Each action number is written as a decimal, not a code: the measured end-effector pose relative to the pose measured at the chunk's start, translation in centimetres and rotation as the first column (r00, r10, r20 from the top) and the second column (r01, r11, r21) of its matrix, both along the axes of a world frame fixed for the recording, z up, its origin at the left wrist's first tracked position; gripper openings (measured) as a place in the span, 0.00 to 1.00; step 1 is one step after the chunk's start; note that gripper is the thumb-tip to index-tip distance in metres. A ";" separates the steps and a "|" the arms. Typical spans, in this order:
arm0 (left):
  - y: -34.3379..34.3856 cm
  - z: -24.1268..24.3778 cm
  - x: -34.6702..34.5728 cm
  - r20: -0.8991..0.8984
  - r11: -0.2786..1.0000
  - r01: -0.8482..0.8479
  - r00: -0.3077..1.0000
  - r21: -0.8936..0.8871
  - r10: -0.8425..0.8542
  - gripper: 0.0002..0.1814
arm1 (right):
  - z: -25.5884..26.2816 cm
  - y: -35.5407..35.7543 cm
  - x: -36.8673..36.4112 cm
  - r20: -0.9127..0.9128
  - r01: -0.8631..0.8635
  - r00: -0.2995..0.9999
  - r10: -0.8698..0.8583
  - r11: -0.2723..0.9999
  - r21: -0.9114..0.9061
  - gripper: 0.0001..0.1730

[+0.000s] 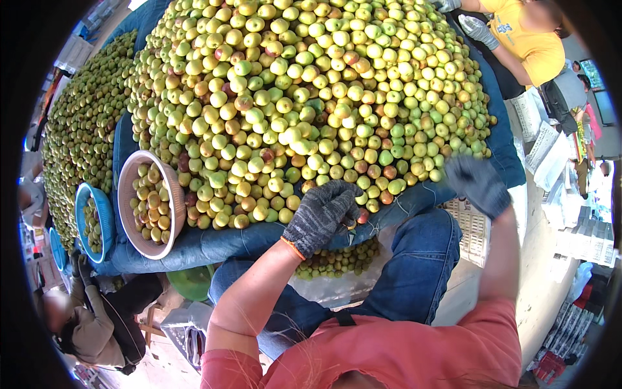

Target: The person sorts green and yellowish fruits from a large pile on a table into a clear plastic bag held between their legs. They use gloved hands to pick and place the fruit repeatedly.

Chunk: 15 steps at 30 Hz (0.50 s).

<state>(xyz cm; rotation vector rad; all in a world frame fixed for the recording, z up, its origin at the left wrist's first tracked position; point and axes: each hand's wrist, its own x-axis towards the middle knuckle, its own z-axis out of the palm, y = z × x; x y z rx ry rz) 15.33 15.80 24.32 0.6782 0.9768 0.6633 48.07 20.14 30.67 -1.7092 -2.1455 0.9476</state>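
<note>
A large heap of small yellow-green fruit (291, 112), apparently jujubes, some blushed red, spreads before me on a padded blue cloth (218, 248). My left hand (323, 214), in a grey knitted glove with an orange cuff, is at the heap's front edge with fingers curled down. A reddish fruit (363, 215) lies beside its fingertips; whether the hand grips any fruit is hidden. Over the cloth's edge at the heap's right side is my right hand (476, 187), also gloved in grey. It is motion-blurred, and its fingers are unclear.
A pink plastic basket (180, 219) holding fruit stands left of the heap. Further left is a blue basket (104, 233) beside a second heap (87, 126). Co-workers sit at left (92, 330) and upper right (525, 44). A cream crate (474, 233) is by my right knee.
</note>
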 end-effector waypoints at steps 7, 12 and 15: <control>-0.2 -0.5 0.6 0.024 1.000 0.007 1.000 0.017 -0.007 0.15 | 1.0 -2.1 1.7 0.177 0.034 0.984 -0.036 0.999 0.014 0.14; -0.1 0.8 0.7 0.051 0.998 -0.049 0.998 0.025 0.047 0.16 | -5.1 6.5 -10.4 0.028 -0.206 0.975 0.222 0.842 0.499 0.11; 0.3 0.8 -0.2 0.010 0.997 -0.047 0.999 0.058 0.047 0.17 | -7.0 11.7 -17.0 0.013 -0.175 0.981 0.193 0.859 0.481 0.17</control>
